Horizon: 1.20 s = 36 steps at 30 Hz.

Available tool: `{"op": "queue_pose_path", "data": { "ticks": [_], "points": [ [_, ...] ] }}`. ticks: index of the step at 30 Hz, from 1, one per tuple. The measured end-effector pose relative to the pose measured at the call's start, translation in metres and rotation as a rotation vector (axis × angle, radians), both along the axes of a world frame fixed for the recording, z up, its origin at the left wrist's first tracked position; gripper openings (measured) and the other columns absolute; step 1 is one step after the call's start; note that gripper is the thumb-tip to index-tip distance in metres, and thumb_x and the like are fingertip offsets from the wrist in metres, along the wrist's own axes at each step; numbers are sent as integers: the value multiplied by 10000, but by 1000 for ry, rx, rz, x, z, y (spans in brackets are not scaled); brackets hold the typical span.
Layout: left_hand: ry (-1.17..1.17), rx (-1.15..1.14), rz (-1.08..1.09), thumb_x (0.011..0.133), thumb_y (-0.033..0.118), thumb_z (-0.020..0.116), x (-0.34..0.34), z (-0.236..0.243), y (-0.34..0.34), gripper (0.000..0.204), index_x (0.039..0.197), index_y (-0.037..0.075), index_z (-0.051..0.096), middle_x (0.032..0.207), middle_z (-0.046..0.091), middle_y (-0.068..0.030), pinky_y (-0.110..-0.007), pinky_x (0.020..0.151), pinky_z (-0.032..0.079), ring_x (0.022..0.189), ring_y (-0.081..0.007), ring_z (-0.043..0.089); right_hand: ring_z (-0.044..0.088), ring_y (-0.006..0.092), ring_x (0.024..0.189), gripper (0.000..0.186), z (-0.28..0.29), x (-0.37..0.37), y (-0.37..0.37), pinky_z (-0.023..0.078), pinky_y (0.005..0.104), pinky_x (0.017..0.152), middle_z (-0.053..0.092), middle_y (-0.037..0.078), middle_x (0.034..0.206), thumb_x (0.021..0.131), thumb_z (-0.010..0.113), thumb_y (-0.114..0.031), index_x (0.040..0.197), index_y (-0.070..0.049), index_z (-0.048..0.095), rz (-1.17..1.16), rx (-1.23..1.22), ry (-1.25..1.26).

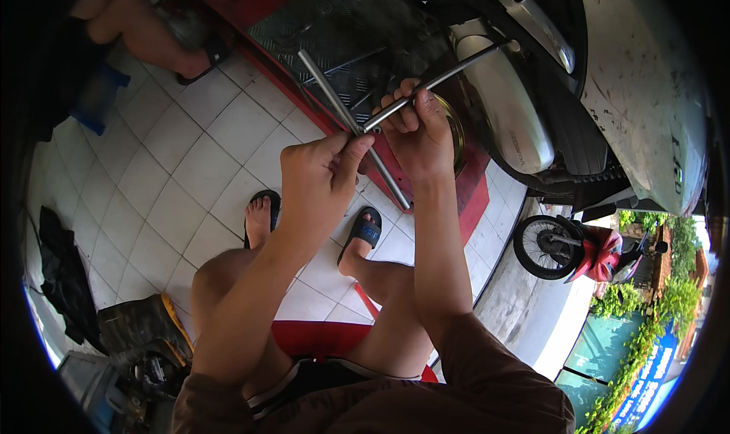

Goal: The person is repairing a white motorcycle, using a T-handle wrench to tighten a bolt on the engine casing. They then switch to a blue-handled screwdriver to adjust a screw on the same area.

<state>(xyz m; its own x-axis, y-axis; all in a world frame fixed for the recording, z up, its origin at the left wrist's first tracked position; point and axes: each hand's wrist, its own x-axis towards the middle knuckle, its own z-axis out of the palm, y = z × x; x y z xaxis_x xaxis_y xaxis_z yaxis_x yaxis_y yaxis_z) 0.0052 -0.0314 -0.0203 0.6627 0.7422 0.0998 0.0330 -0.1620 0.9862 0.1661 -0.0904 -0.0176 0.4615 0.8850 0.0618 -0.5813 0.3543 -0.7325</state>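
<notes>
My left hand (323, 177) pinches a long grey metal rod (334, 103) with thumb and fingertips near where it crosses a second rod. That first rod runs from the upper left down to the lower right. My right hand (420, 134) is closed around the second metal rod (456, 73), which slants up to the right toward the scooter. The two rods meet just in front of my fingers. I sit on a red stool (319, 335) with my knees apart and black sandals on both feet.
A white scooter (639, 92) stands on a red ramp with a checker-plate surface (342, 31) in front of me. Another person's leg (144, 35) is at the upper left. A dark cloth (65, 274) and a tool bag (141, 327) lie on the tiled floor at left. A red motorbike (578, 248) is parked outside.
</notes>
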Motion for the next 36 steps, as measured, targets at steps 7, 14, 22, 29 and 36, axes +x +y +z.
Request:
{"op": "queue_pose_path", "data": {
  "ticks": [7, 14, 22, 29, 36],
  "points": [
    [-73, 57, 92, 915, 195, 627, 11, 11, 1, 407, 575, -16, 554, 451, 413, 3, -261, 409, 254, 434, -38, 346, 392, 88, 571, 317, 2, -25, -26, 318, 236, 567, 476, -7, 613, 968, 535, -298, 864, -5, 596, 19, -340, -129],
    [-63, -11, 33, 907, 120, 629, 21, -1, 11, 159, 846, -26, 646, 587, 472, 69, -204, 463, 263, 536, -3, 355, 386, 64, 538, 293, -24, -64, -88, 292, 251, 516, 490, -14, 577, 940, 551, -233, 799, 11, 633, 118, -669, -130],
    [-59, -27, -100, 909, 116, 626, 62, -5, -7, 180, 1039, -3, 660, 718, 572, 26, -183, 521, 364, 619, -22, 488, 625, 260, 583, 239, -43, -54, -89, 498, 348, 590, 647, 170, 646, 797, 618, -180, 714, 38, 667, 208, -832, -515],
    [-100, 269, -80, 918, 126, 602, 208, 10, -20, 359, 1244, -19, 566, 679, 580, -19, -239, 568, 432, 584, -64, 501, 654, 411, 697, 204, -51, -25, -96, 541, 443, 673, 641, 255, 713, 743, 605, -146, 692, 48, 639, -196, -987, -931],
    [10, 616, 372, 815, 227, 686, 304, 43, -14, 288, 1020, 25, 702, 862, 709, -130, -368, 702, 514, 774, -269, 686, 654, 380, 651, 223, -36, -5, -129, 545, 430, 628, 636, 217, 673, 733, 641, -180, 706, 42, 646, -267, -1064, -1089]
  ]
}}
